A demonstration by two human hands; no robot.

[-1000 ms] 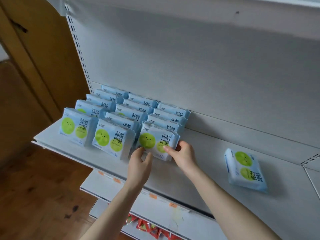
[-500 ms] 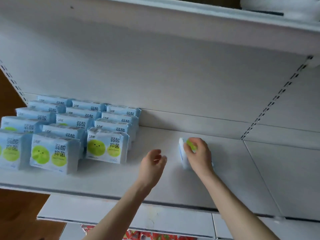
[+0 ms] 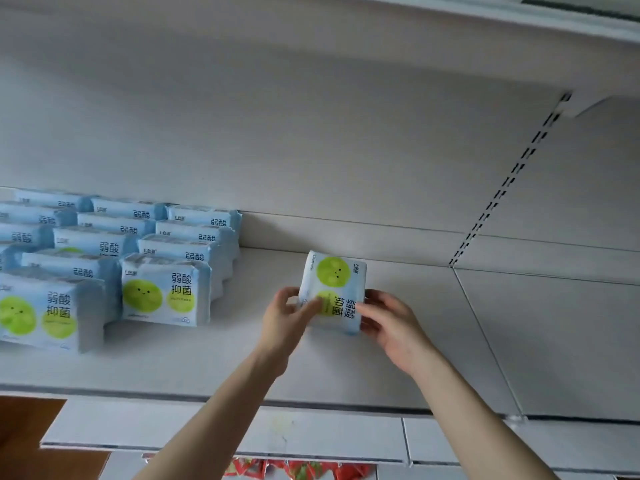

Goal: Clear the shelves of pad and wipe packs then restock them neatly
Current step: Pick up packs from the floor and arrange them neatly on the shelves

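Observation:
A blue-and-white pad pack with green circles is held upright, turned on its side, just above the white shelf. My left hand pinches its lower left edge and my right hand grips its right edge. To the left stand several matching packs in neat rows, the nearest one about a pack's width from the held pack.
The shelf's back panel rises behind, with a slotted upright at the right and another shelf board beyond it. An upper shelf overhangs. Lower shelves and red packs show below. Wooden floor lies at bottom left.
My hands left the front pack of the rows; my right hand reached right, picked up the lone flat pack and stood it up, and my left hand has joined it.

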